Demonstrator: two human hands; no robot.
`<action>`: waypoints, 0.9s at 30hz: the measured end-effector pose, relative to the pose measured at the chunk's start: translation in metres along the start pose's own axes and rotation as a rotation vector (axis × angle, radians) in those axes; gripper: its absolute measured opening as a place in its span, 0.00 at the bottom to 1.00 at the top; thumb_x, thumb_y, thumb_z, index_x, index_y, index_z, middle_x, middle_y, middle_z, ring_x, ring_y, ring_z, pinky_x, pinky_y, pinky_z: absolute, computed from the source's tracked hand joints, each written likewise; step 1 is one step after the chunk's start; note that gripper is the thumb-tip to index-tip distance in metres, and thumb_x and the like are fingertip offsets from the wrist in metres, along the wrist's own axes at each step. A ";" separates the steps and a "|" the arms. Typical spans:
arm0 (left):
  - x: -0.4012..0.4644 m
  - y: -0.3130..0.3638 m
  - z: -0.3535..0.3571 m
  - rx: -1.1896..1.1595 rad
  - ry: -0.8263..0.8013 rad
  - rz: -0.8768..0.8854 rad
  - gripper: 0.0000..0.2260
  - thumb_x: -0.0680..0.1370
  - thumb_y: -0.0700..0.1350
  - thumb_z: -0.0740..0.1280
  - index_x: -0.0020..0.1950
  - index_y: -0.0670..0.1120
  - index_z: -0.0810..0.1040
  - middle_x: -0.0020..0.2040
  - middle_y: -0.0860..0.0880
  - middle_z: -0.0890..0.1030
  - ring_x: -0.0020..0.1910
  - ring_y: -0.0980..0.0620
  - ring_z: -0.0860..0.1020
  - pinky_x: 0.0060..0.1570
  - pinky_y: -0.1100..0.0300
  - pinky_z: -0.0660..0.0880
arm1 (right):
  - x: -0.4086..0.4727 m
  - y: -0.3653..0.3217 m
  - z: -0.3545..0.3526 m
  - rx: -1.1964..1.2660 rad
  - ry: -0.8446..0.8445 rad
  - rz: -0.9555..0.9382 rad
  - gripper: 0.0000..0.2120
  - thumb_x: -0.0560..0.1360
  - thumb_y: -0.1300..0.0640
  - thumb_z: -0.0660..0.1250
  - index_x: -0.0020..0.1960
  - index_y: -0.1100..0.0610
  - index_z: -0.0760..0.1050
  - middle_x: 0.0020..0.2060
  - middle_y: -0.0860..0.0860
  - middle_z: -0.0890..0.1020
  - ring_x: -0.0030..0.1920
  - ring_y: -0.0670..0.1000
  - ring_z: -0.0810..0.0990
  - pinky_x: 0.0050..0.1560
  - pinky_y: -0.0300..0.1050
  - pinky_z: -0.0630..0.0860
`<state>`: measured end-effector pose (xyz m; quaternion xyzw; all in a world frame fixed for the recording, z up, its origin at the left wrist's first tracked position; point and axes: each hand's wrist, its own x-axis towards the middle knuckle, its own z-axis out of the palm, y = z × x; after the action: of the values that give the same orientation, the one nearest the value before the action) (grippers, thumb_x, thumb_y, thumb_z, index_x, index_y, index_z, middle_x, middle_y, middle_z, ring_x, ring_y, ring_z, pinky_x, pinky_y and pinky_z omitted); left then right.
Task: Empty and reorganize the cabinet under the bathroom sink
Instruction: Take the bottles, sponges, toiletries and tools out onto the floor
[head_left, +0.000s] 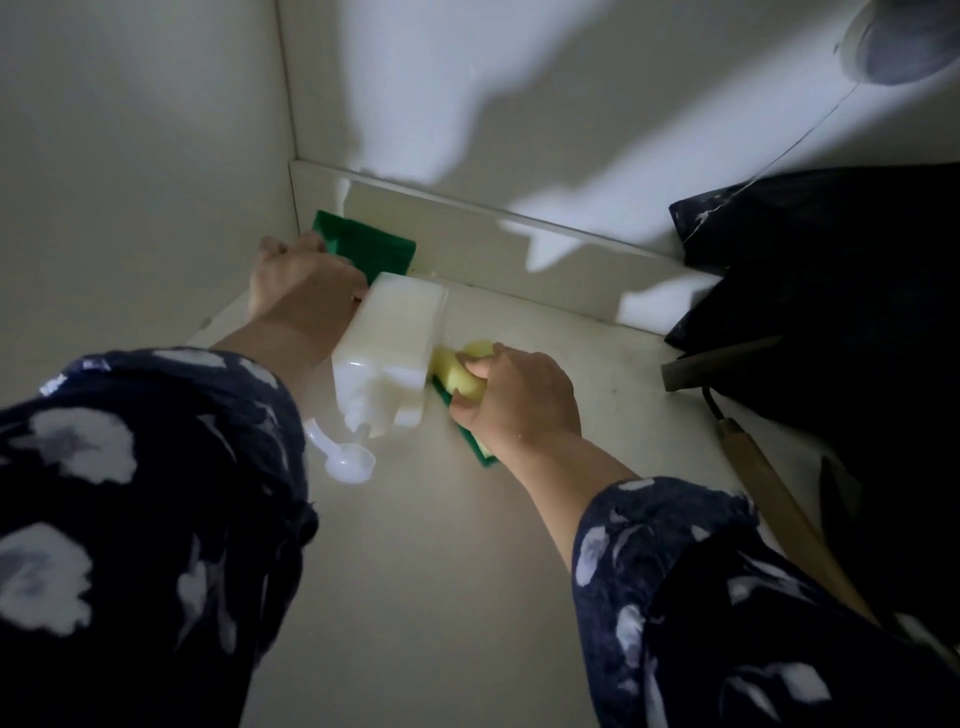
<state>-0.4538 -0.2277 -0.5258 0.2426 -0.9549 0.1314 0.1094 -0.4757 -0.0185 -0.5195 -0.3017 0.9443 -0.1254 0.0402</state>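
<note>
Both my arms reach into the white cabinet (415, 545), seen from above its floor. A white pump bottle (389, 348) stands near the back left, its pump head (345, 457) pointing toward me. My left hand (296, 283) is behind the bottle in the back left corner and holds a green scouring sponge (369, 244) that leans on the low back ledge. My right hand (514, 397) grips a yellow sponge with a green underside (460, 374) just right of the bottle, pressed on the cabinet floor.
A dark bag (831, 291) fills the right side of the cabinet. A tool with a wooden handle (779, 509) lies along the floor beside it. A round pipe opening (904, 41) shows at the top right. The left wall (140, 182) is close to my left arm.
</note>
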 end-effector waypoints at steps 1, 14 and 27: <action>0.001 -0.004 0.003 -0.049 0.013 0.020 0.10 0.76 0.47 0.64 0.56 0.53 0.80 0.59 0.50 0.76 0.62 0.45 0.70 0.61 0.51 0.64 | 0.001 0.000 0.000 -0.002 -0.001 -0.002 0.23 0.76 0.47 0.65 0.71 0.46 0.69 0.67 0.50 0.73 0.64 0.55 0.71 0.63 0.46 0.69; 0.028 0.001 0.004 0.108 -0.011 -0.070 0.11 0.79 0.50 0.58 0.59 0.58 0.76 0.52 0.54 0.78 0.52 0.50 0.77 0.49 0.58 0.67 | 0.021 -0.004 0.010 -0.033 -0.004 0.005 0.19 0.78 0.50 0.61 0.68 0.54 0.72 0.69 0.53 0.70 0.64 0.56 0.71 0.63 0.49 0.70; -0.051 -0.037 -0.024 -0.320 0.080 -0.241 0.11 0.79 0.39 0.59 0.57 0.48 0.78 0.51 0.44 0.80 0.49 0.41 0.76 0.47 0.53 0.70 | 0.032 -0.003 0.014 -0.126 0.008 0.032 0.20 0.79 0.48 0.57 0.70 0.48 0.68 0.63 0.54 0.74 0.62 0.60 0.68 0.57 0.50 0.69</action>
<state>-0.3883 -0.2292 -0.5100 0.3290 -0.9226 -0.0267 0.1994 -0.4978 -0.0418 -0.5325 -0.2881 0.9551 -0.0663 0.0194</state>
